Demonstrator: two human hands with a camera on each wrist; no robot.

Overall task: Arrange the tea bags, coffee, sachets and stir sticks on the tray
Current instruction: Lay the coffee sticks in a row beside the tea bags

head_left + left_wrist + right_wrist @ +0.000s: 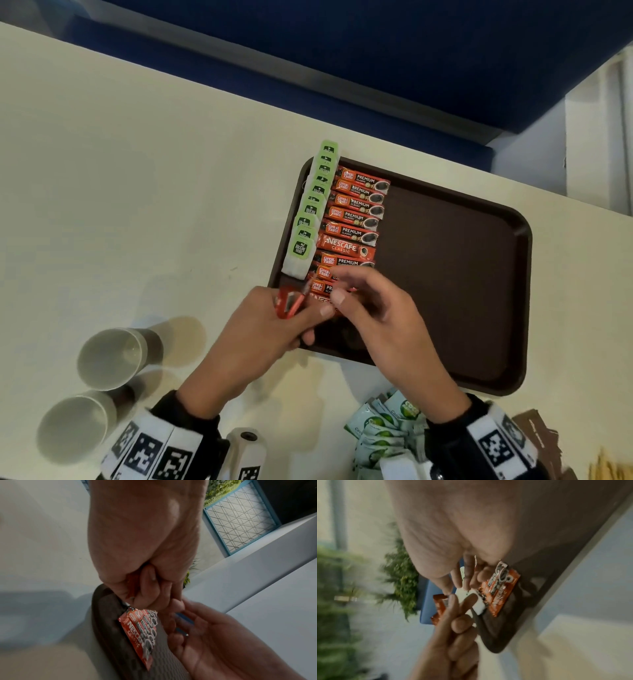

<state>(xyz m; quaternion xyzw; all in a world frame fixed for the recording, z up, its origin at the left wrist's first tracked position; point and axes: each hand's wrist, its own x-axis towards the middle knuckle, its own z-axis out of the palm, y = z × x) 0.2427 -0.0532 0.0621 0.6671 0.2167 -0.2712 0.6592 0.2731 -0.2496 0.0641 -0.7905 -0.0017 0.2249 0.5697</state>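
A dark brown tray [455,274] lies on the pale table [137,192], its long axis running from the table's far edge toward the person. Along the tray's left rim a column of tea bags [310,209] with green tags overlaps like shingles, the column running the same way as the tray's long side, its far end poking past the tray's far rim. Just right of the tea bags, touching them, is a column of red coffee sachets [352,219]; each sachet lies crosswise, long axis pointing from the tea bags toward the tray's middle, printed face up.

At the near end of the coffee column, over the tray's near-left corner, the left hand [260,335] holds a small bunch of red sachets [289,303] in a closed grip, fingers curled round them; the bunch stands on edge, its long axis pointing away from the person. The right hand [383,318] hovers above the nearest laid sachets, fingers bent, thumb and forefinger tips close together at the last sachet; whether they actually pinch it I cannot tell.

Left of the tray, well apart, two paper cups [102,387] lie tipped on the table. Near the tray's near rim sits a heap of pale green sachets [383,425], with brown packets [537,435] beside it.
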